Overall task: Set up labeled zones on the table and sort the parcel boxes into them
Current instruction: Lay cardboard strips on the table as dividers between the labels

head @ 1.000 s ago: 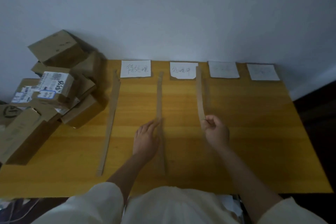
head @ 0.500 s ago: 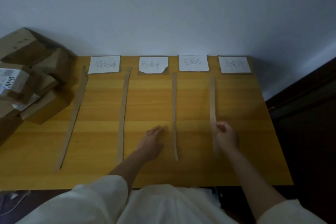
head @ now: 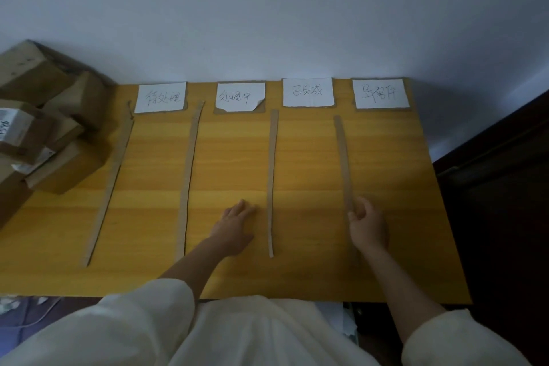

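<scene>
Several white handwritten labels, such as the label (head: pixel 160 97) at the left and the label (head: pixel 380 93) at the right, lie along the far edge of the yellow wooden table (head: pixel 395 202). Several cardboard strips run front to back below them. My right hand (head: pixel 367 224) pinches the near part of the rightmost strip (head: pixel 342 151), which lies on the table. My left hand (head: pixel 234 229) rests flat on the table, fingers straight, between the second strip (head: pixel 187 175) and the third strip (head: pixel 271 175). Brown parcel boxes (head: pixel 53 140) are stacked at the left.
A white wall stands behind the table. A dark piece of furniture (head: pixel 499 187) sits to the right of the table. My pale sleeves and lap fill the bottom of the view.
My right hand carried a cardboard strip to the right and set it down between the third and fourth labels. My left hand let go of its strip and lies flat. My view turned right.
</scene>
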`<action>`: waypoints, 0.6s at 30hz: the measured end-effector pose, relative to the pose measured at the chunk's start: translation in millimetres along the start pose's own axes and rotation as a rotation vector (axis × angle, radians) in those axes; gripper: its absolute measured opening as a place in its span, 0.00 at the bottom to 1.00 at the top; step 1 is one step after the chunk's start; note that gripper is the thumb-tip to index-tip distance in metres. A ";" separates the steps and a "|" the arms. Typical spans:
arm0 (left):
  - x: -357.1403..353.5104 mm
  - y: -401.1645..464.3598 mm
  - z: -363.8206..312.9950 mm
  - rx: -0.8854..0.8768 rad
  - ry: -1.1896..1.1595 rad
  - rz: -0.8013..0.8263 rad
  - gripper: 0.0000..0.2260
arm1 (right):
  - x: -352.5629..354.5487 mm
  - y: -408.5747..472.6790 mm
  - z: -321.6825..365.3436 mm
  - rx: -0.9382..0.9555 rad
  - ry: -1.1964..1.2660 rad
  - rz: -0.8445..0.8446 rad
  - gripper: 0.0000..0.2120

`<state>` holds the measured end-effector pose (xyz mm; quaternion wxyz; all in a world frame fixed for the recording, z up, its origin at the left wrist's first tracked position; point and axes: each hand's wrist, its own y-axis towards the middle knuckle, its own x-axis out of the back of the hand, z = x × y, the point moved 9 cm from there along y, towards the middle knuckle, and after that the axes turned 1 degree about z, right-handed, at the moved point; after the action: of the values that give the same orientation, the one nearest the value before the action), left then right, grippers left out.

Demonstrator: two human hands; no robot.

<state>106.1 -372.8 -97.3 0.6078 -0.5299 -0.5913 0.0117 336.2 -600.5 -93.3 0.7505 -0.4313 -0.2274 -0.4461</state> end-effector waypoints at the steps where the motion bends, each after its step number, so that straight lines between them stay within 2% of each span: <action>1: -0.6 0.0 0.0 0.004 0.010 0.007 0.33 | -3.0 -1.3 0.8 0.024 -0.031 0.009 0.19; 5: -3.2 -0.1 -1.0 0.012 0.053 0.041 0.33 | -17.9 -2.6 -2.6 0.072 -0.091 0.075 0.21; 18: 1.2 0.9 -4.8 0.043 0.066 0.074 0.33 | -13.4 26.7 8.0 0.093 -0.084 0.064 0.22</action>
<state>110.6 -374.6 -95.8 0.6372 -0.5384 -0.5506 0.0294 353.0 -581.2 -110.7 0.7733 -0.4213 -0.2654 -0.3924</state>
